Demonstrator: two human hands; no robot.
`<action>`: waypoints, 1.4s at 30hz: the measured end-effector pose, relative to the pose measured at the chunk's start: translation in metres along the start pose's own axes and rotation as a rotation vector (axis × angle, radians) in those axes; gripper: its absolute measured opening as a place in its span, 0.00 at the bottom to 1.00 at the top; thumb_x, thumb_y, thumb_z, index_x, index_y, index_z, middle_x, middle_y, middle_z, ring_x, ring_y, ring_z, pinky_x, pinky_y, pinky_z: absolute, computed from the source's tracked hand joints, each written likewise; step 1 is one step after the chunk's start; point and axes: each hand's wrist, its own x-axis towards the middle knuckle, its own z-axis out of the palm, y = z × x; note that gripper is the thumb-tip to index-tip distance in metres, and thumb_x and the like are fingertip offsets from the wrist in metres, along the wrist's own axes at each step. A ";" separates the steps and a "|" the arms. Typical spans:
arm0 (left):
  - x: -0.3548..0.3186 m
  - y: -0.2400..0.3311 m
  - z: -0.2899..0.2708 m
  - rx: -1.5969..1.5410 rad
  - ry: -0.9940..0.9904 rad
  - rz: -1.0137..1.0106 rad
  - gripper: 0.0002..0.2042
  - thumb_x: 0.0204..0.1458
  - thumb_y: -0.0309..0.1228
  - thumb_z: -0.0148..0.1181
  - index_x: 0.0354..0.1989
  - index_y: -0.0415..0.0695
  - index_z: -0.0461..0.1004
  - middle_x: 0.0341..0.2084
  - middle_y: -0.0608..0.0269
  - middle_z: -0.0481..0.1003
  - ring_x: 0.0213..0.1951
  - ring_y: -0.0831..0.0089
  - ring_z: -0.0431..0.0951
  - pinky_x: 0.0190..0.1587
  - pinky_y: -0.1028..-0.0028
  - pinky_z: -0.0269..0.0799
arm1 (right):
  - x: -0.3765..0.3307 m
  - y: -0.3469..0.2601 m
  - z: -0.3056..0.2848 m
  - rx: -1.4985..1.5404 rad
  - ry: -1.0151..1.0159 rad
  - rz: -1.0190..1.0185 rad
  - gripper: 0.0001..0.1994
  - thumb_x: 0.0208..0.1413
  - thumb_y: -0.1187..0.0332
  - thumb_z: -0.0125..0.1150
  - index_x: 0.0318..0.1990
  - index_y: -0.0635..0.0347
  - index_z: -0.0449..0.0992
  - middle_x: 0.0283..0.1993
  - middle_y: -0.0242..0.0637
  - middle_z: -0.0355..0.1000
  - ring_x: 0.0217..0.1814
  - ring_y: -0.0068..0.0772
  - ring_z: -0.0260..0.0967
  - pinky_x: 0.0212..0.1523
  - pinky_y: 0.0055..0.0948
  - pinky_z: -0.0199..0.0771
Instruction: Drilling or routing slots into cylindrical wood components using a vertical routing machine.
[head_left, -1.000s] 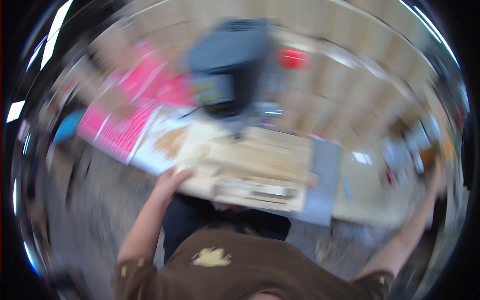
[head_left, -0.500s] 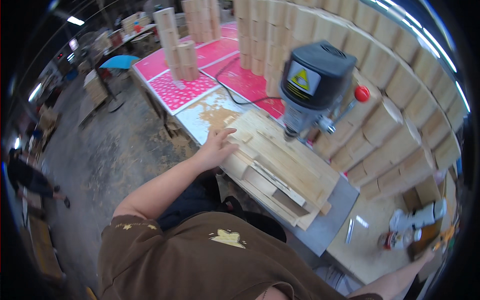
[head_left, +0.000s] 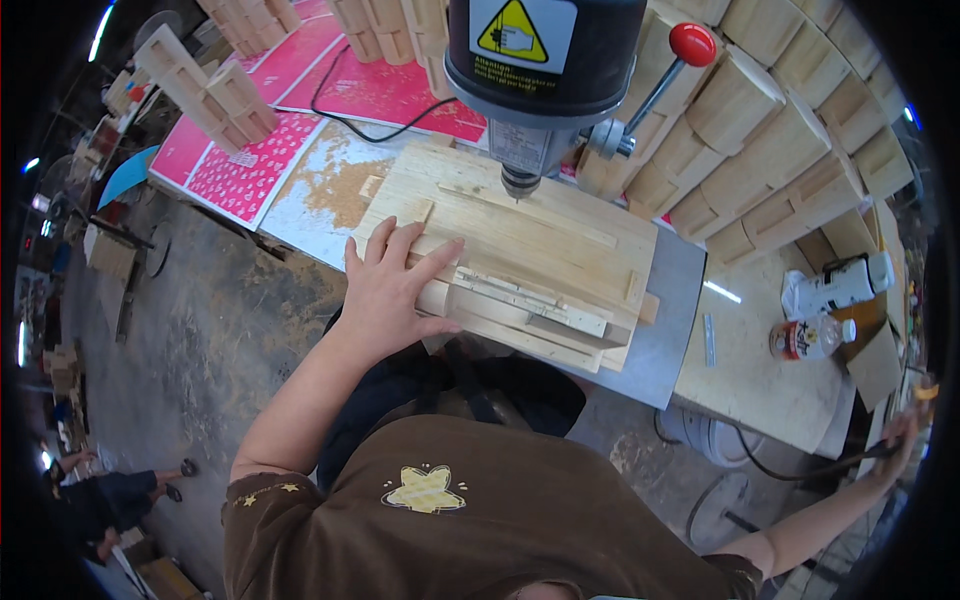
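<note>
My left hand (head_left: 385, 290) rests with spread fingers over the left end of a pale wooden block (head_left: 490, 312) with a rounded end and a recess. That block lies along the near side of a wooden jig (head_left: 560, 235) made of boards and strips. Above the jig hangs the dark head of a drill press (head_left: 545, 75); its chuck (head_left: 520, 182) is apart from the wood. Far to the right, my right hand (head_left: 905, 430) is closed round an orange-tipped tool (head_left: 927, 390) with a black hose (head_left: 800, 474) trailing from it. The rim blurs the tool's exact kind.
Stacked wooden blocks (head_left: 740, 105) wall in the back right. A red-knobbed lever (head_left: 692, 45) sticks out from the drill press. A plastic bottle (head_left: 805, 338), a white canister (head_left: 850, 285) and a metal ruler (head_left: 710, 340) are at the right. Another person (head_left: 115, 495) is at lower left.
The view has turned and come closer to the drill press. My left hand has flattened onto the block with fingers more spread. The black hose at my right hand now shows.
</note>
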 end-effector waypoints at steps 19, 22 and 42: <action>-0.008 -0.019 0.038 -0.167 0.279 0.069 0.29 0.40 0.51 0.61 0.55 0.69 0.66 0.53 0.53 0.61 0.57 0.47 0.55 0.52 0.35 0.44 | -0.224 -0.020 0.344 0.623 -1.237 0.980 0.29 0.42 0.70 0.68 0.51 0.76 0.63 0.45 0.65 0.66 0.20 0.26 0.69 0.30 0.34 0.80; -0.010 -0.020 0.040 -0.176 0.297 0.083 0.27 0.41 0.50 0.61 0.54 0.70 0.67 0.53 0.53 0.61 0.57 0.46 0.55 0.51 0.35 0.45 | -0.191 -0.021 0.353 0.187 -0.757 0.745 0.30 0.48 0.59 0.64 0.50 0.75 0.60 0.38 0.56 0.70 0.11 0.20 0.62 0.18 0.28 0.78; -0.009 -0.020 0.049 -0.242 0.415 0.070 0.21 0.39 0.46 0.63 0.45 0.64 0.71 0.51 0.53 0.62 0.55 0.45 0.56 0.48 0.39 0.46 | -0.100 0.052 0.470 -0.585 -1.104 0.979 0.15 0.56 0.58 0.55 0.37 0.61 0.65 0.27 0.38 0.70 0.10 0.20 0.58 0.16 0.31 0.76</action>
